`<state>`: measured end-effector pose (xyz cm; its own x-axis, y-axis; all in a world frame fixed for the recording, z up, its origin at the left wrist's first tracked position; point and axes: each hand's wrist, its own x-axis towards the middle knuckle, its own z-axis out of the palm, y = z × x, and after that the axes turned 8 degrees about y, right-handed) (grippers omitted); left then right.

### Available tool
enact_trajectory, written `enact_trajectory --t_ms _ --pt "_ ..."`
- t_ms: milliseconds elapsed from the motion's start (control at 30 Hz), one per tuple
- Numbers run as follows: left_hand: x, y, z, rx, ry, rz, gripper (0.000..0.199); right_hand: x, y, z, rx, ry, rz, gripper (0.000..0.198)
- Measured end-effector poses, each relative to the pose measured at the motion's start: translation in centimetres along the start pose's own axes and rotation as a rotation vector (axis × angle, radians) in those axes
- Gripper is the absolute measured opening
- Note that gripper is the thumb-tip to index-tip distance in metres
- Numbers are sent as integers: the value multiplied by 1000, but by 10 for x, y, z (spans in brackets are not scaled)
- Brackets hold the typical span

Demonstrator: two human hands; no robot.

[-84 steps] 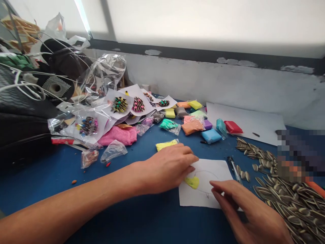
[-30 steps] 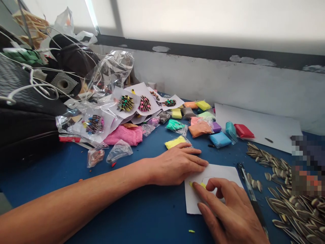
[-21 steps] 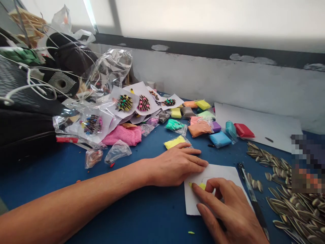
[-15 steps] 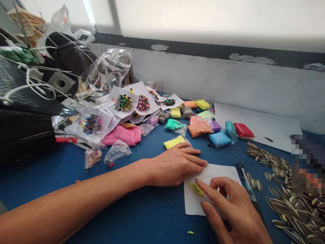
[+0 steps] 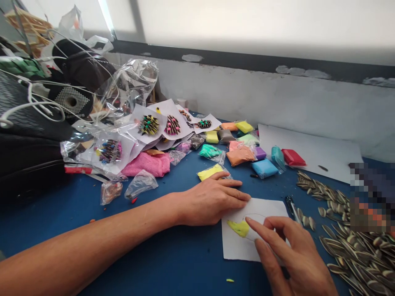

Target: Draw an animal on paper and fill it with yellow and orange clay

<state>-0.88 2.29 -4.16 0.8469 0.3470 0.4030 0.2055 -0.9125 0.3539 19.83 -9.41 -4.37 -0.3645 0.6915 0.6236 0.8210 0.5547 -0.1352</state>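
Note:
A white sheet of paper (image 5: 230,248) with a drawn pencil or pen outline lies on the blue table. A piece of yellow-green modelling clay (image 5: 239,228) is pressed flat on its left part, tapering to a point at the left. My left hand (image 5: 212,199) rests flat, fingers stretched, with its fingertips on the sheet's upper left edge. My right hand (image 5: 291,248) hovers over the sheet's right side, index finger out at the clay's right end. Its thumb stands apart and the other fingers are bent; nothing shows between them.
Sunflower seeds (image 5: 361,255) are heaped at the right, beside a pen (image 5: 291,207). Coloured clay packets (image 5: 240,156) lie behind the hands. Finished seed-and-clay pieces on paper (image 5: 173,124), a pink cloth (image 5: 148,163) and plastic bags (image 5: 142,184) crowd the left.
My right index finger has slid rightward along the clay, uncovering more of it and of the drawn outline. The clay's right end looks wider. My left hand stays in place.

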Motion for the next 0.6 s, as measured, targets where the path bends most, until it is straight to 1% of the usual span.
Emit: enact_trajectory --t_ms 133,367,467,600 --pt "0 0 1 7 7 1 32 -1 0 1 -33 0 -5 30" --pt "0 1 -2 -3 -2 -13 31 4 -4 12 -46 78 71 36" --pt "0 1 -2 -3 2 -9 31 3 -3 13 -52 76 64 37" --pt "0 1 0 1 2 -3 33 -1 -2 8 -67 38 25 35"
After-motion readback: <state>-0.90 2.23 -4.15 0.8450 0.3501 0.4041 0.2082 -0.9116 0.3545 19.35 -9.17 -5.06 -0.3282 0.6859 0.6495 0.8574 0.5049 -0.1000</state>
